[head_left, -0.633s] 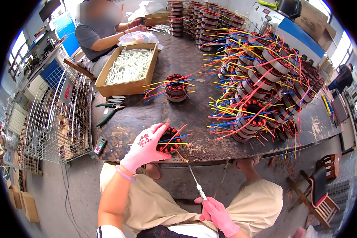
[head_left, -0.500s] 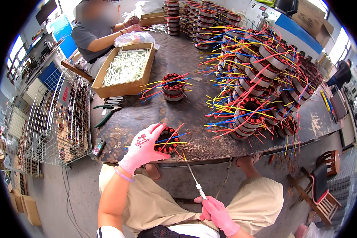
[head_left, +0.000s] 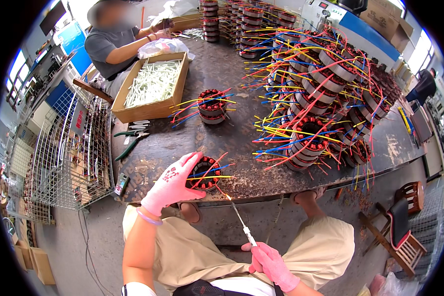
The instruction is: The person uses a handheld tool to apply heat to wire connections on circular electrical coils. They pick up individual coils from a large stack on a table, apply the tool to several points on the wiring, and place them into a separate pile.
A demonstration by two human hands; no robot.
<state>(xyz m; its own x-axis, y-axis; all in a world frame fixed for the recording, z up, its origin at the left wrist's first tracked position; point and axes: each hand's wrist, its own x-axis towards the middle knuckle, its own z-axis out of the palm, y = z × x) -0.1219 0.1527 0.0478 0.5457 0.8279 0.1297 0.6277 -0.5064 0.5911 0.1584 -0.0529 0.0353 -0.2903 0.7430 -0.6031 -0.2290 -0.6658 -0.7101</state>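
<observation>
Near the table's front edge stands a motor stator (head_left: 216, 183), a dark ring with red windings and red, blue and yellow wires. My left hand (head_left: 170, 185), in a pink glove, is closed round its left side, thumb at the front and fingers over the rim. My pink-gloved right hand (head_left: 273, 266) is wrapped round a slim white-handled tool (head_left: 247, 231) over my lap. Its long thin metal shaft points up toward the stator, with a flame-like orange glow at the tip. A red wire end from the stator lies close to that tip; I cannot tell whether they touch.
Another stator stack (head_left: 212, 114) stands farther back. Piled stators (head_left: 306, 106) with loose wires fill the right side. A cardboard box (head_left: 150, 111) of white tubes sits left, beside green-handled pliers (head_left: 129, 145). Across the table a person (head_left: 113, 47) works. Wire baskets (head_left: 59, 163) stand left.
The view has shifted slightly, moving the scene a little left. The glow at the tool's tip looks brighter. Both hands keep their hold.
</observation>
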